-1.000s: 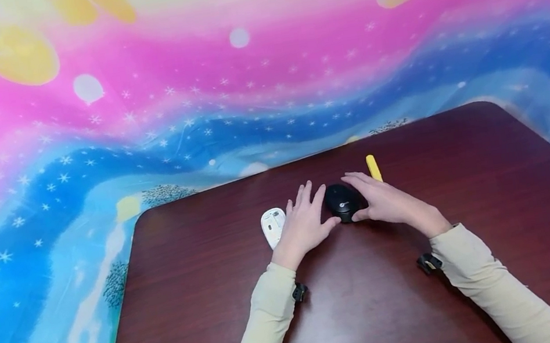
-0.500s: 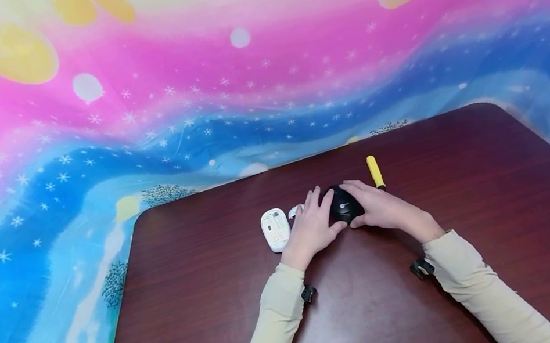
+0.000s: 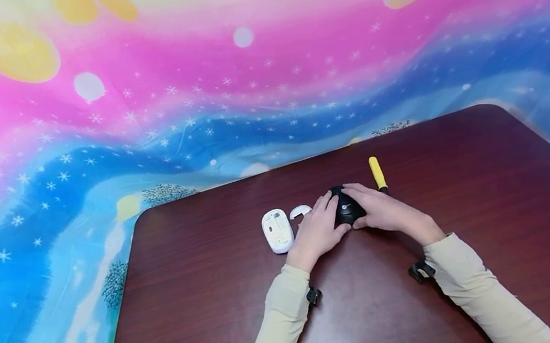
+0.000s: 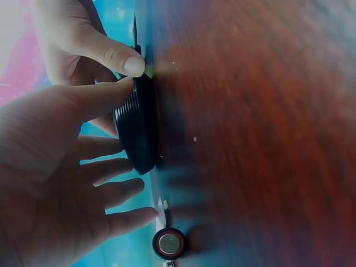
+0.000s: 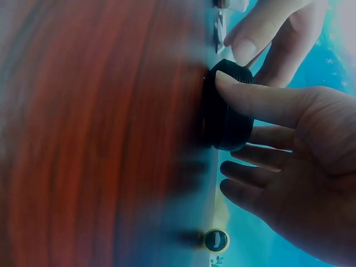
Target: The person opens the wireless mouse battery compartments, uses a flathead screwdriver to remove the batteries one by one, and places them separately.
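A black computer mouse (image 3: 347, 208) with a small pale logo sits on the table between both hands, its ribbed side showing in the left wrist view. My left hand (image 3: 318, 230) grips its left side, thumb at the near end and index finger on top. From the other side, my right hand (image 3: 383, 208) holds it with the thumb low at the near edge and fingers over the far part. In the right wrist view, the right thumb presses the black mouse (image 5: 228, 105) while the lower fingers spread loosely.
Left of the hands lies a white mouse (image 3: 278, 231), underside up with its compartment exposed. Its curved white cover (image 3: 300, 210) is beside it. A round battery end (image 4: 170, 243) shows near the left fingers. Beyond the right hand lies a yellow-handled screwdriver (image 3: 377, 172).
My left hand has moved right, off the white mouse and its cover, and closed onto the black mouse. My right hand has drawn in slightly against the mouse's other side.
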A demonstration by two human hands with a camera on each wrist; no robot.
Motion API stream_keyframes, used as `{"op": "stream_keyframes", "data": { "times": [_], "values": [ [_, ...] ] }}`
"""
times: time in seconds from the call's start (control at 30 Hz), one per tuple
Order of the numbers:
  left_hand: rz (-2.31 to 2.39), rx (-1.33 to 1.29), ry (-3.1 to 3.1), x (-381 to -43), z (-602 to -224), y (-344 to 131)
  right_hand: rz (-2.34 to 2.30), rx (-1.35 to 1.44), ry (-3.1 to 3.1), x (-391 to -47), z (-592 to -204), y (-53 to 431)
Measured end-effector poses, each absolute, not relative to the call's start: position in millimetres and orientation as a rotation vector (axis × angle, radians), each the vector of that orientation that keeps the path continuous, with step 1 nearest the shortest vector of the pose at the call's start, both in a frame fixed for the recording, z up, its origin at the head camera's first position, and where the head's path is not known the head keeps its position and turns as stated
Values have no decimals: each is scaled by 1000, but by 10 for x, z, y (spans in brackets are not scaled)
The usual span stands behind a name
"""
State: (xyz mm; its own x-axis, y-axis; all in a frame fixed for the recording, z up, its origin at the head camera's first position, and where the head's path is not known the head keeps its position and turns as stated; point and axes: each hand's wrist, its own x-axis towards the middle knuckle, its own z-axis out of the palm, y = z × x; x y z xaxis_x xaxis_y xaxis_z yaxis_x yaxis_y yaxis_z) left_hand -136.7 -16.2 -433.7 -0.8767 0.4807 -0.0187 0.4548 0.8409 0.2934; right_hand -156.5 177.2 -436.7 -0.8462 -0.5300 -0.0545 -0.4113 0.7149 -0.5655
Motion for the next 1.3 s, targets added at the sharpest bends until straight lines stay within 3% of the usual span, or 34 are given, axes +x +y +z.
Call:
{"op": "stream_keyframes", "data": {
  "times": [0.63,1.3],
  "values": [
    [355,816,3068,-1346,-4360,-33,-874,-769,2701,-1539,-4383,1785],
    [475,718,3081,-1332,-4422,16,-865,-774,2700,-1533,-4402,1760]
  ]
}}
